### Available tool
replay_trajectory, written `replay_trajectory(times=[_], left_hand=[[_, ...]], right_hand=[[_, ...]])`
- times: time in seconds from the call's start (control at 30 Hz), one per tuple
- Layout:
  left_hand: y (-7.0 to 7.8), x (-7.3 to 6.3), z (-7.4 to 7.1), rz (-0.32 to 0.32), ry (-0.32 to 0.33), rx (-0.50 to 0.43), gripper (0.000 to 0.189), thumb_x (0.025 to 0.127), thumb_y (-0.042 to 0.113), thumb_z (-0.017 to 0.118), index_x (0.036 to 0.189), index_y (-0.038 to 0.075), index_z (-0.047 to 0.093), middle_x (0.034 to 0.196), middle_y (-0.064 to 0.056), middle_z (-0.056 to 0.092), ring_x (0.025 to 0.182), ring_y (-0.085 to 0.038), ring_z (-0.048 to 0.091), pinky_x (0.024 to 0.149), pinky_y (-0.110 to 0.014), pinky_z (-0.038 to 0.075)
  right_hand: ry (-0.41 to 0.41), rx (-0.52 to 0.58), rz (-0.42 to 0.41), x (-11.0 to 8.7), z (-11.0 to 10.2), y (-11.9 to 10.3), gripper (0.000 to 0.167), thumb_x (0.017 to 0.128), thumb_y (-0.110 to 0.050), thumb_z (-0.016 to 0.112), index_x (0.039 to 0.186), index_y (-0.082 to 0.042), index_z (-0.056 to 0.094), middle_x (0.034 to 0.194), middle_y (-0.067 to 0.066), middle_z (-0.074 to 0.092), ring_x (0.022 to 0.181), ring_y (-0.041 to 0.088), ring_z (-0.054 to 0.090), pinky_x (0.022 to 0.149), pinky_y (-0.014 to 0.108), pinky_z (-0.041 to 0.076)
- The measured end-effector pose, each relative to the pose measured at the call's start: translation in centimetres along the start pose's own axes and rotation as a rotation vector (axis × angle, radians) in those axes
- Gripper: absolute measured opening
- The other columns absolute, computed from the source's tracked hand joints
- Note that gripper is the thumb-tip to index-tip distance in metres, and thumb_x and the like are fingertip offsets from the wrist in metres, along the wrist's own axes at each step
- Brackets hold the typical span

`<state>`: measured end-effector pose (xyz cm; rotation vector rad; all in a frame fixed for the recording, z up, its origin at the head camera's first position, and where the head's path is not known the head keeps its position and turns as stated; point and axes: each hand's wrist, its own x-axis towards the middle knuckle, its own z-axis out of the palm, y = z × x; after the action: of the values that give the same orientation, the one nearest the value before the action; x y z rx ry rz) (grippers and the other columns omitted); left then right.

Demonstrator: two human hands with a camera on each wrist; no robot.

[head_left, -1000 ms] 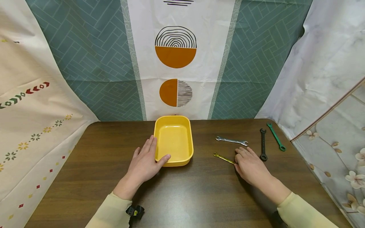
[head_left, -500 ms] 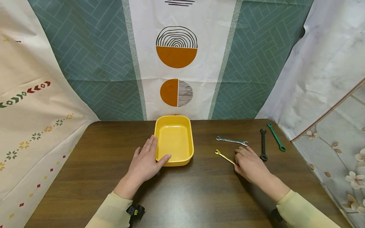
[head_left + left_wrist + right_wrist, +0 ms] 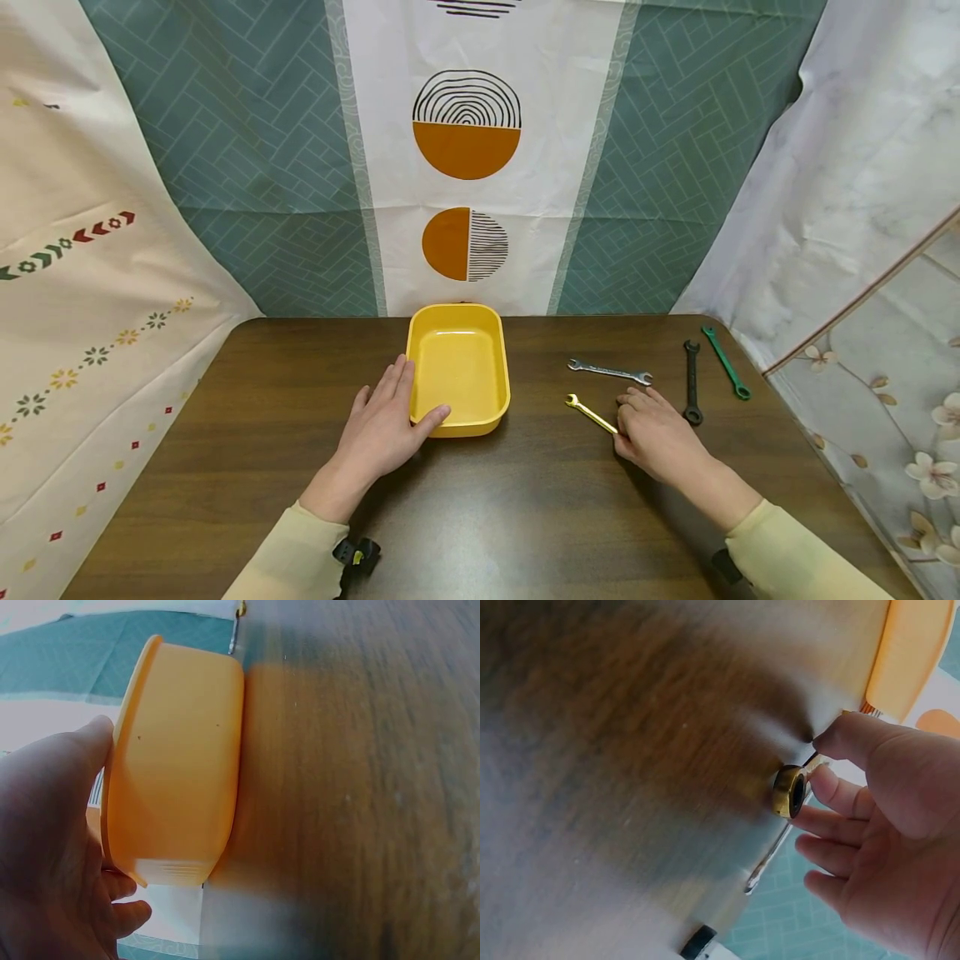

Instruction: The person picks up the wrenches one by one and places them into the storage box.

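My left hand [image 3: 378, 425] rests against the left side of a yellow plastic basin [image 3: 461, 375], its fingers straight along the wall and thumb over the front rim. My right hand [image 3: 660, 433] pinches a gold-coloured combination wrench [image 3: 592, 414] between thumb and index finger. The wrench's ring end [image 3: 789, 792] shows beside the fingers in the right wrist view, while its open jaw end points toward the basin. Behind it lies a silver open-end wrench [image 3: 610, 371], one end close to my right fingertips.
To the right of my right hand lie a black wrench [image 3: 692, 382] and a green wrench [image 3: 726, 362] near the brown wooden table's [image 3: 480, 517] right edge. Patterned cloths [image 3: 637, 208] hang behind the table and along both sides.
The gold wrench's open jaw end has swung slightly up and to the right in the head view. My left hand and the basin have stayed in place.
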<state>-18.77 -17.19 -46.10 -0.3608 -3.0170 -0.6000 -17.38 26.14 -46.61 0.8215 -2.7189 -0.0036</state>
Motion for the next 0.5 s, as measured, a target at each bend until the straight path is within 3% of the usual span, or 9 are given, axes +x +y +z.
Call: replay_trajectory(times=[0.5], left_hand=[[0.16,-0.14,0.09,0.010,0.005,-0.003,0.110,0.105,0.077,0.052,0.174,-0.003,0.021,0.182,-0.018,0.018,0.166,-0.040,0.025,0.127,-0.073,0.022]], right_hand=[[-0.052,0.022,0.034,0.05,-0.22,-0.25,0.040,0.084,-0.010,0.090,0.069,-0.018,0.053,0.121,0.022,0.074,0.131,0.046,0.066,0.114,0.063,0.048]])
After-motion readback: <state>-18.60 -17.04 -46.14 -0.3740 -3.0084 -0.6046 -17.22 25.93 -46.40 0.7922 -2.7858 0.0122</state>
